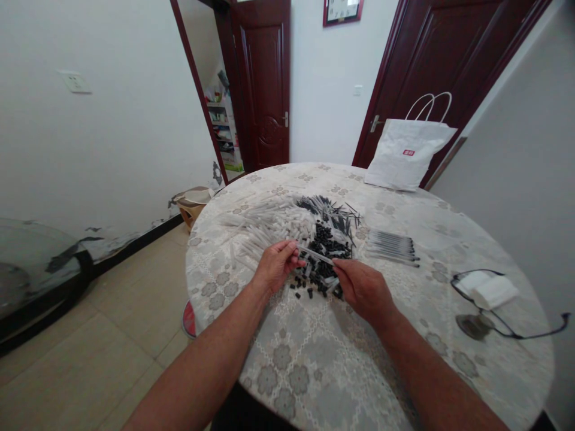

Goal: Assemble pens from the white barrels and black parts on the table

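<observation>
Between my two hands a translucent pen barrel (315, 255) is held up over the pile, sloping slightly down to the right. My left hand (276, 263) pinches its left end between thumb and fingers. At the other end, my right hand (366, 290) is closed on it; whether a small part is also in those fingers is hidden. Below lie many small black caps (330, 242). A heap of clear barrels (265, 224) spreads to the left, and thin dark refills (324, 206) lie behind. Right of the pile, a row of pens (392, 246) with dark ends lies side by side.
The round table has a patterned tablecloth (287, 359). Eyeglasses (505, 331), folded white tissue (494, 290) and a dark round object (474, 326) are at the right. A white paper bag (406, 155) stands at the back right edge.
</observation>
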Action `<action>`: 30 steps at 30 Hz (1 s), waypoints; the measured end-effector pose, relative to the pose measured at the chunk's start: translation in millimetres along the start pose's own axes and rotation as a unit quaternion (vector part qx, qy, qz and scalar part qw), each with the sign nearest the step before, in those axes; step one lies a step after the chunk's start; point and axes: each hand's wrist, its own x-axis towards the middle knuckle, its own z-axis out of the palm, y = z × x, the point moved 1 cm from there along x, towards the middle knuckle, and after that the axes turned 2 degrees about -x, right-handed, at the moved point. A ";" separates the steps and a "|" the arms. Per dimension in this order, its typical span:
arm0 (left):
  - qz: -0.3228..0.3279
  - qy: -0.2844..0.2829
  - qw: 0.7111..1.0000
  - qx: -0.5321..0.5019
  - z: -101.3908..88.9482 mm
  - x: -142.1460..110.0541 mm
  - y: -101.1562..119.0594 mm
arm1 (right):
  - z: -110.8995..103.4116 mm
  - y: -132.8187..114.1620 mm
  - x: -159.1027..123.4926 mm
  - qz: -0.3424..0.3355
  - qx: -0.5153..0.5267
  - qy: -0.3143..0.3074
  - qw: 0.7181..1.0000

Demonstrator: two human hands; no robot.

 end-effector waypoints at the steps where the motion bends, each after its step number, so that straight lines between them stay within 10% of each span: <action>1: 0.000 -0.001 1.000 0.001 -0.2 0.2 -0.4 | -1.4 -2.2 0.9 0.021 0.015 -0.002 1.000; 6: 0.005 0.010 1.000 -0.009 1.5 -2.0 -1.9 | -5.4 -13.4 4.3 0.197 0.142 -0.033 0.970; 15: 0.024 0.008 0.999 0.032 4.8 -3.7 -1.2 | 13.6 3.9 2.6 0.426 0.444 -0.059 0.786; 22: 0.031 -0.058 0.978 0.197 10.7 -8.9 -1.6 | 2.4 2.9 9.4 0.163 0.147 -0.085 0.972; 30: 0.081 -0.071 0.933 0.344 19.5 -19.7 7.1 | -20.4 42.0 9.3 0.069 -0.057 -0.066 0.994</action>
